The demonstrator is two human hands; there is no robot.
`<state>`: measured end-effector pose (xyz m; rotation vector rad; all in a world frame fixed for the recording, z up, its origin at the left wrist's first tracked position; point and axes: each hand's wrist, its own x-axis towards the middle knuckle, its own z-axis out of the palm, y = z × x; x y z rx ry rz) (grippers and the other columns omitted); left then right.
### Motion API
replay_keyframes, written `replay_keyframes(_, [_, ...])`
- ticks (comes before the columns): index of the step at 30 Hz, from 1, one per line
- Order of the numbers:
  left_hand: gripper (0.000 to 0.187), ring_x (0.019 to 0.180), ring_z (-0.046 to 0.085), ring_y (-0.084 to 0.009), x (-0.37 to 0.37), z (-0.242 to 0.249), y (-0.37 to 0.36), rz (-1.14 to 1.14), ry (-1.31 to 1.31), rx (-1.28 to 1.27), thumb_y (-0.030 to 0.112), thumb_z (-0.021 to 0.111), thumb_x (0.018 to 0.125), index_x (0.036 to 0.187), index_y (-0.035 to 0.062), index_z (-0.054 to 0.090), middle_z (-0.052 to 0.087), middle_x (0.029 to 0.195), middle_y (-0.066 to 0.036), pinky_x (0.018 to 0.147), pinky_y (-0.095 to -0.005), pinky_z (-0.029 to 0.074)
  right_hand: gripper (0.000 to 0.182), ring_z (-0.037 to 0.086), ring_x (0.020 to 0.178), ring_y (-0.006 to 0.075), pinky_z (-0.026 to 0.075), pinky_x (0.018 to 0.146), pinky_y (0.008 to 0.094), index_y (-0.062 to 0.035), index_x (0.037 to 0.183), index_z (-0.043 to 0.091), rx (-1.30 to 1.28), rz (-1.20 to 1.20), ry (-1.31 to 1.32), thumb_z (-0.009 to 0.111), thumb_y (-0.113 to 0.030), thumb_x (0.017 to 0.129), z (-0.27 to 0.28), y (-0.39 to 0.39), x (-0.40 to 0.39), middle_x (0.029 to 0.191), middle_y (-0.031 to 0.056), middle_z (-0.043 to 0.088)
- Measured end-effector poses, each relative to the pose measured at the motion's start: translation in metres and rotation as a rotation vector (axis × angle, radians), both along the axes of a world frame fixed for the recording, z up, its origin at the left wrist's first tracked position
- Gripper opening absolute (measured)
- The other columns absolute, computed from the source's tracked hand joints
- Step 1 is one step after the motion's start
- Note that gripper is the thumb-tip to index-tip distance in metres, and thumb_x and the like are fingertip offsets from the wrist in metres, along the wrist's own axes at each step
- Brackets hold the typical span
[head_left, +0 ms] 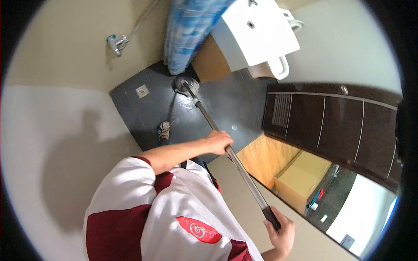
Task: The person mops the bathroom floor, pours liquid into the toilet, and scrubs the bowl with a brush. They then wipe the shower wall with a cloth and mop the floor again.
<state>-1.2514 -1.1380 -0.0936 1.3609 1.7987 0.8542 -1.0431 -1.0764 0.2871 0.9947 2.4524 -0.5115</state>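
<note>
My left hand (218, 142) is closed around the middle of a long metal mop pole (244, 174), its arm reaching across from the left. At the lower right, my right hand (281, 232) grips the black end of the same pole. The pole slants up and left to a round grey mop head (186, 86), which rests on the dark tiled floor (226, 104) below the blue curtain (183, 35).
A white sink (261, 32) is at the top, beside a brown box (211, 61). A floor drain (142, 91) lies left of the mop head. My shoe (164, 129) is near the left wall. At right are a dark door (305, 117) and a cardboard box (300, 176).
</note>
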Motion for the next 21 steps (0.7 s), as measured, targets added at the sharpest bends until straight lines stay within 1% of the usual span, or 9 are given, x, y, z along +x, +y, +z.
replay_keyframes(2, [0.024,0.102,0.062,-0.0327,-0.013,-0.029,-0.004,0.135,0.124,0.082,0.028,0.074,0.071,0.087,0.0109,0.07,0.067,0.096,-0.009,0.078,-0.048,0.055,0.052,0.071,0.098,0.0309,0.054,0.084,0.0367,-0.0052,0.129,0.062,-0.118,-0.113,0.0,0.074,-0.012,0.079,-0.046,0.011,-0.005,0.105,0.022,0.07])
replay_keyframes(3, [0.027,0.103,0.062,-0.0332,-0.022,-0.051,-0.007,0.17,0.177,0.093,0.027,0.074,0.071,0.092,0.0098,0.069,0.066,0.102,-0.01,0.079,-0.0481,0.055,0.053,0.07,0.104,0.0289,0.053,0.088,0.0356,-0.0059,0.132,0.059,-0.204,-0.206,0.001,0.073,-0.012,0.081,-0.088,0.016,-0.005,0.113,0.0232,0.069])
replay_keyframes(5, [0.03,0.116,0.056,-0.0307,-0.029,-0.106,-0.011,0.094,0.332,-0.136,0.026,0.072,0.075,0.098,0.009,0.07,0.064,0.113,-0.009,0.089,-0.0448,0.053,0.054,0.068,0.108,0.0285,0.05,0.093,0.0353,-0.0099,0.139,0.054,-0.331,-0.204,0.118,0.069,-0.015,0.088,-0.189,0.007,0.0,0.119,0.0209,0.068])
replay_keyframes(7, [0.029,0.121,0.054,-0.0303,-0.02,-0.134,-0.005,-0.014,0.337,-0.311,0.027,0.072,0.076,0.101,0.0116,0.071,0.064,0.116,-0.007,0.093,-0.0434,0.052,0.052,0.067,0.109,0.0266,0.049,0.094,0.0345,-0.011,0.14,0.054,-0.373,-0.318,0.016,0.068,-0.018,0.09,-0.206,-0.015,0.016,0.123,0.0185,0.067])
replay_keyframes(11, [0.025,0.11,0.06,-0.0353,0.074,-0.103,0.025,-0.235,0.203,-0.292,0.025,0.072,0.078,0.097,0.0082,0.072,0.067,0.108,-0.013,0.085,-0.0468,0.056,0.052,0.065,0.11,0.021,0.048,0.095,0.0327,-0.0111,0.141,0.054,-0.436,-0.524,0.043,0.068,-0.016,0.09,-0.165,0.004,0.103,0.124,0.0162,0.067])
replay_keyframes(13, [0.022,0.109,0.061,-0.0368,0.137,-0.081,0.053,-0.306,0.066,-0.216,0.018,0.07,0.078,0.096,0.0056,0.072,0.068,0.108,-0.016,0.085,-0.0495,0.055,0.049,0.064,0.108,0.0171,0.049,0.094,0.0314,-0.009,0.137,0.057,-0.432,-0.652,0.003,0.069,-0.013,0.089,-0.109,0.017,0.126,0.124,0.0159,0.068])
replay_keyframes(16, [0.023,0.107,0.062,-0.0337,0.197,-0.046,0.086,-0.476,-0.064,-0.173,0.013,0.069,0.075,0.097,0.0076,0.073,0.07,0.103,-0.015,0.086,-0.0485,0.054,0.05,0.063,0.102,0.0138,0.049,0.09,0.0289,-0.0051,0.133,0.06,-0.294,-0.616,-0.084,0.073,-0.007,0.085,-0.051,0.03,0.151,0.117,0.0148,0.07])
replay_keyframes(18, [0.021,0.106,0.063,-0.0332,0.205,-0.038,0.095,-0.518,-0.126,-0.117,0.015,0.069,0.075,0.095,0.0089,0.073,0.071,0.101,-0.015,0.084,-0.0489,0.054,0.051,0.064,0.099,0.0131,0.05,0.089,0.0282,-0.0034,0.131,0.061,-0.348,-0.697,0.011,0.074,-0.005,0.082,-0.039,0.039,0.171,0.114,0.0146,0.071])
replay_keyframes(21, [0.019,0.102,0.064,-0.0334,0.197,-0.046,0.086,-0.462,-0.063,-0.113,0.017,0.069,0.074,0.092,0.0114,0.072,0.071,0.098,-0.013,0.082,-0.0492,0.054,0.054,0.065,0.095,0.0128,0.051,0.087,0.0273,-0.0013,0.131,0.061,-0.334,-0.586,-0.052,0.076,-0.002,0.079,-0.045,0.05,0.163,0.11,0.0146,0.072])
